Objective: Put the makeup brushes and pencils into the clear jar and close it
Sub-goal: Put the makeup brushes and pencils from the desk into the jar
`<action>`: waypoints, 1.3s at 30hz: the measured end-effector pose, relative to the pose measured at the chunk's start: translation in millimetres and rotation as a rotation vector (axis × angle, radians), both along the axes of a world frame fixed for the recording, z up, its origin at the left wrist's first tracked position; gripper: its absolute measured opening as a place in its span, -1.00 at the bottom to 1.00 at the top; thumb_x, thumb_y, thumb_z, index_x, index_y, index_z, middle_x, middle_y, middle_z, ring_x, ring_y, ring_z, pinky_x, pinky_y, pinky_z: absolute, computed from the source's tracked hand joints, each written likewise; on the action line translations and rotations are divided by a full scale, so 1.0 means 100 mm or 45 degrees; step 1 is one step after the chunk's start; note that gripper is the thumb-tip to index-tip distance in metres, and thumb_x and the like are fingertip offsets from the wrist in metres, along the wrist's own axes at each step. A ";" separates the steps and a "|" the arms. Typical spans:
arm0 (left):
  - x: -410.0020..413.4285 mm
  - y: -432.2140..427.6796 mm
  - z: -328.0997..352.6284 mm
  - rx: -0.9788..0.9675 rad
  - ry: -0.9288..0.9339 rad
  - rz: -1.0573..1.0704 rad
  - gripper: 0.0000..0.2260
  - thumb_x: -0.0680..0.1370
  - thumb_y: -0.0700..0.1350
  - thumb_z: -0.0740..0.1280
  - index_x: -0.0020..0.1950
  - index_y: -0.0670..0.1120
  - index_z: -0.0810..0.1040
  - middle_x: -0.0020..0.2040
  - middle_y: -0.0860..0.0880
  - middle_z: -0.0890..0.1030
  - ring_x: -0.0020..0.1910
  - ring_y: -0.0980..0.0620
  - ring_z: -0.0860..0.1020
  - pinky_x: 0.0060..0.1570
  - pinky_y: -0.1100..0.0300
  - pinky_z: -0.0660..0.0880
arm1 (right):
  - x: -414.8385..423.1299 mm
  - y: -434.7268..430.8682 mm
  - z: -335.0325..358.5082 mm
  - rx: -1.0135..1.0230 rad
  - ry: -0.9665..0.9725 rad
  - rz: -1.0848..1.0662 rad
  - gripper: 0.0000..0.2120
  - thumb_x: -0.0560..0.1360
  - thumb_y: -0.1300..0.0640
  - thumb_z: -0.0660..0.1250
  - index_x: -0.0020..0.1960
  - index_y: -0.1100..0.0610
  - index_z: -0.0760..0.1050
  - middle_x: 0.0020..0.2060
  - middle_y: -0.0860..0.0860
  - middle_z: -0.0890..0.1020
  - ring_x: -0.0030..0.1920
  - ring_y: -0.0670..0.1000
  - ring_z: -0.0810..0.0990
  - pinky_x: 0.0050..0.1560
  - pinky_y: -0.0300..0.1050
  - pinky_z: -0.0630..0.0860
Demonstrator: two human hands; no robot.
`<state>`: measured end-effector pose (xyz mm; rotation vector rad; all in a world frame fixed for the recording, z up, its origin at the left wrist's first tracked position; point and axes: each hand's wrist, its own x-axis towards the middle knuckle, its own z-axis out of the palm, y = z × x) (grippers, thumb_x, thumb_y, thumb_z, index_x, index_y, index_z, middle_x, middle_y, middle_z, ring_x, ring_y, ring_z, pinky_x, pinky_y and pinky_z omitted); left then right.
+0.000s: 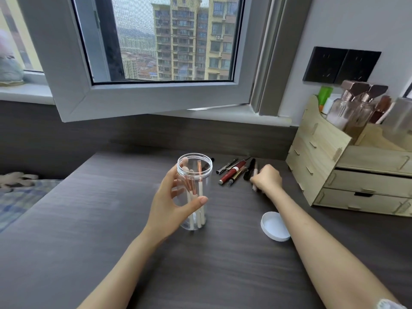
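Note:
The clear jar [201, 175] stands upright and lidless on the dark desk [111, 219], with several white-handled makeup brushes [200, 188] inside. My left hand [171, 204] wraps around the jar's left side, thumb across the front. To the right lies a row of pencils and pens [234, 172], red, black and silver. My right hand [267, 178] rests at the row's right end, its fingers closed on a pale pencil [254, 175] that lies on the desk. The white lid [273, 226] lies open side up beside my right forearm.
A wooden drawer organiser [347, 172] with bottles stands at the right edge of the desk. An open window sash [145, 97] hangs over the desk's far side. A bed with a checked cover [20, 197] is at the left.

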<state>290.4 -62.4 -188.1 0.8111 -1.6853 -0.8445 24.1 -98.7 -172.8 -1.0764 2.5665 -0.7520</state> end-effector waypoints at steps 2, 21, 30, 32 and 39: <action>0.00 -0.01 0.00 0.001 -0.007 0.002 -0.32 0.27 0.06 0.52 0.35 0.16 0.36 0.03 0.33 0.57 0.06 0.19 0.54 0.03 0.53 0.38 | -0.01 0.02 0.03 0.055 0.011 0.003 -0.84 0.44 0.19 0.25 -0.20 0.23 0.57 -0.63 0.01 0.57 -0.33 0.07 0.56 -0.33 -0.17 0.44; 0.00 0.02 0.03 0.011 0.010 -0.017 -0.29 0.25 0.13 0.51 0.36 0.15 0.36 0.11 0.20 0.59 0.10 0.17 0.55 0.06 0.48 0.41 | 1.23 0.81 1.04 -0.760 0.237 1.009 -0.72 0.53 -0.01 0.28 -0.29 0.12 0.48 -0.38 -0.09 0.50 -0.28 -0.09 0.44 -0.25 -0.25 0.32; 0.00 0.01 0.01 0.001 -0.006 -0.012 -0.27 0.25 0.21 0.47 0.37 0.09 0.35 0.19 0.10 0.57 0.14 0.12 0.55 0.07 0.48 0.43 | 1.21 0.74 1.04 -0.551 -0.084 1.157 -0.74 0.44 0.22 0.32 0.10 0.13 0.63 -0.17 -0.06 0.68 -0.19 -0.12 0.63 -0.12 -0.15 0.58; 0.00 0.01 0.01 -0.006 0.000 -0.015 -0.28 0.25 0.20 0.48 0.36 0.12 0.35 0.19 0.14 0.57 0.13 0.14 0.55 0.06 0.47 0.43 | 1.15 0.75 1.06 -0.515 -0.106 1.263 -0.77 0.50 0.15 0.31 0.10 0.12 0.65 -0.14 -0.02 0.72 -0.14 -0.04 0.68 -0.06 -0.15 0.62; 0.01 0.00 0.01 -0.034 -0.009 -0.006 -0.27 0.28 0.05 0.54 0.38 0.27 0.29 0.18 0.20 0.55 0.10 0.25 0.52 0.03 0.53 0.38 | 0.48 0.37 0.82 -0.857 -0.503 0.608 -0.75 0.55 0.09 0.26 -0.22 0.06 0.65 -0.30 -0.01 0.71 -0.32 -0.04 0.59 -0.35 -0.18 0.45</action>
